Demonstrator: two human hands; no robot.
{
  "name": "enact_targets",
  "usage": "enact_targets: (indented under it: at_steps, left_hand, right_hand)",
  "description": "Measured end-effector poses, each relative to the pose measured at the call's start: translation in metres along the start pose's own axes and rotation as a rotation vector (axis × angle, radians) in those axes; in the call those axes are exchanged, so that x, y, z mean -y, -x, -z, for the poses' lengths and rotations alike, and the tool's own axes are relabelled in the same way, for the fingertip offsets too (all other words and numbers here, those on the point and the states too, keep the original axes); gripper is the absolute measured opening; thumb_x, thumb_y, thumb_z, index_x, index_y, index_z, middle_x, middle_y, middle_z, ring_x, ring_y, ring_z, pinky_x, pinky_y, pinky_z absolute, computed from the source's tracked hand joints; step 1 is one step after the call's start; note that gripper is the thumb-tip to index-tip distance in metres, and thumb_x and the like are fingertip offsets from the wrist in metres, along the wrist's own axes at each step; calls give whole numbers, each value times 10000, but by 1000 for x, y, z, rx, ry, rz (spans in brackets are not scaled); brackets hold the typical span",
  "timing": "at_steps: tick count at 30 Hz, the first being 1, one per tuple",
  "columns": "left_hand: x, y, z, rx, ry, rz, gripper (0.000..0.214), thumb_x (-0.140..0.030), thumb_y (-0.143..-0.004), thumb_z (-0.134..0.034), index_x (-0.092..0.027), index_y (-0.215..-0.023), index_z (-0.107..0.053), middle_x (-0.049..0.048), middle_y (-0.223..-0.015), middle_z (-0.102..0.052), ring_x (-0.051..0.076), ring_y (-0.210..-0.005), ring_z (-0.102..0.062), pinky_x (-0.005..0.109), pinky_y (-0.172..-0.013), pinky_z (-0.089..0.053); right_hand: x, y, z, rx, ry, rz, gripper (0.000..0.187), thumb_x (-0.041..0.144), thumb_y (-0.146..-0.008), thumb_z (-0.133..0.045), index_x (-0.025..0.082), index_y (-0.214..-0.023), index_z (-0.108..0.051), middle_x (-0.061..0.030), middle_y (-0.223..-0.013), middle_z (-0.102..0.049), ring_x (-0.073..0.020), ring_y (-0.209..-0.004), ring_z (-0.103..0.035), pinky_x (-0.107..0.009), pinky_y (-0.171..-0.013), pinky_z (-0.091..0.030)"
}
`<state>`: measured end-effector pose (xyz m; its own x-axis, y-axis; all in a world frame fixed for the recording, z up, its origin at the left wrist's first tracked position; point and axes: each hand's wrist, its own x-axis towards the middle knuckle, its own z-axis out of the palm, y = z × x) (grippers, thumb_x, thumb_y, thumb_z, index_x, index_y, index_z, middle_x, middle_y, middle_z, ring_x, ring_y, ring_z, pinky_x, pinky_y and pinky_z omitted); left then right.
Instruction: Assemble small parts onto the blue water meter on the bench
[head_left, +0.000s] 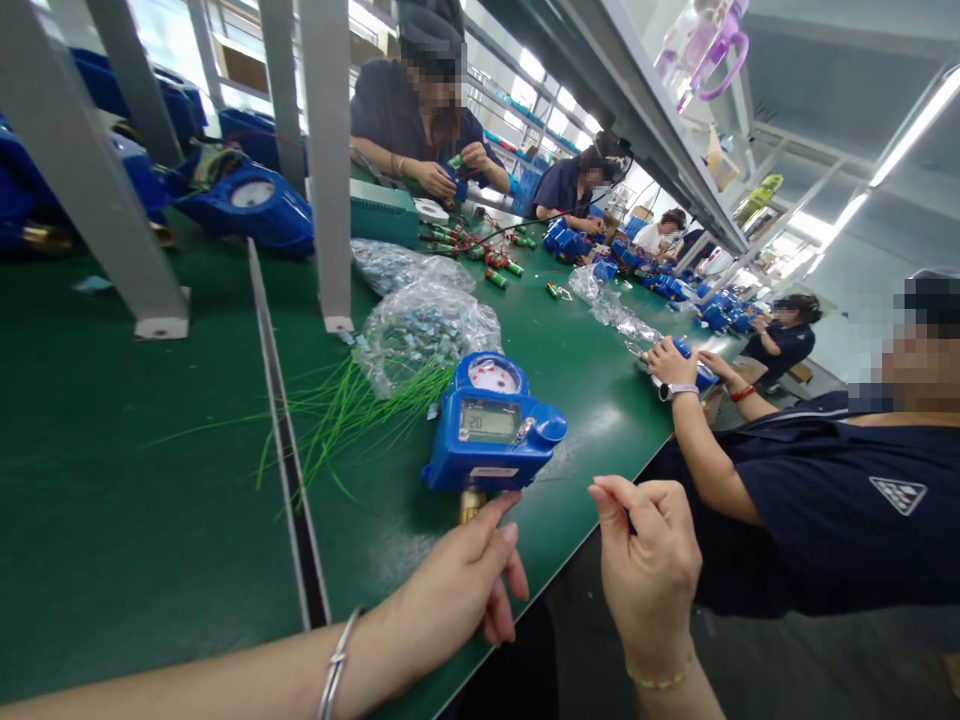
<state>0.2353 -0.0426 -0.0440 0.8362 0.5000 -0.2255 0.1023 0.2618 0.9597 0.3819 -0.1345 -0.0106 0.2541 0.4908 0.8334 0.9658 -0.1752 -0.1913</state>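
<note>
A blue water meter with a round dial and a small digital display stands on the green workbench, its brass pipe end toward me. My left hand is at its near side, index finger stretched along the lower edge of the casing and the other fingers loosely bent, not wrapped round it. Right of the meter, my right hand is raised near the bench edge with thumb and forefinger pinched together. Whatever is in that pinch, if anything, is too small to make out.
Thin green wires spread left of the meter beside a plastic bag of small pale pieces. Metal posts and a dark slot cross the bench. A co-worker sits close on the right; others work farther back among blue meters.
</note>
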Motion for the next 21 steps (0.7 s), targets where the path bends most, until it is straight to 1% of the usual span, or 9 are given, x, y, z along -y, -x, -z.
enact_targets:
  at_steps: [7,12,15,18,21]
  left_hand:
    - [-2,1,-3,-14,-17,23,549,-343,-917,-306,-153,-1404,-135,3,-719,-576,123,-455,-584,204,-421,-444]
    - [-3,-5,-6,-16,-32,25,556,-330,-922,-313,-169,-1400,-80,-1,-741,-578,114,-443,-581,193,-408,-446]
    - [-2,-9,-7,-22,-40,31,512,-313,-928,-306,-179,-1380,-104,-1,-749,-580,107,-438,-579,182,-396,-448]
    - [0,-11,-8,-28,-66,24,426,-306,-932,-303,-189,-1331,-207,-6,-732,-581,104,-442,-582,173,-397,-458]
    - [2,-11,-9,-48,-99,28,367,-298,-934,-298,-195,-1283,-252,-27,-672,-567,112,-424,-578,172,-376,-457]
  right_hand:
    - [-1,-1,-1,22,-10,5,93,232,-845,-601,177,-900,-651,-12,-719,-456,-109,-642,-468,-239,-608,-416]
    - [2,-1,-7,72,-90,3,100,223,-853,-586,175,-909,-652,-16,-732,-462,-115,-656,-470,-244,-614,-415]
    - [4,0,-16,181,-141,-28,125,232,-873,-548,180,-922,-651,-22,-747,-471,-126,-672,-472,-256,-623,-412]
    - [6,1,-28,316,-210,-88,148,238,-890,-509,187,-907,-647,-26,-769,-480,-137,-698,-480,-271,-649,-410]
    - [9,2,-36,366,-299,-167,165,239,-899,-478,197,-929,-636,-26,-798,-497,-142,-734,-496,-278,-684,-407]
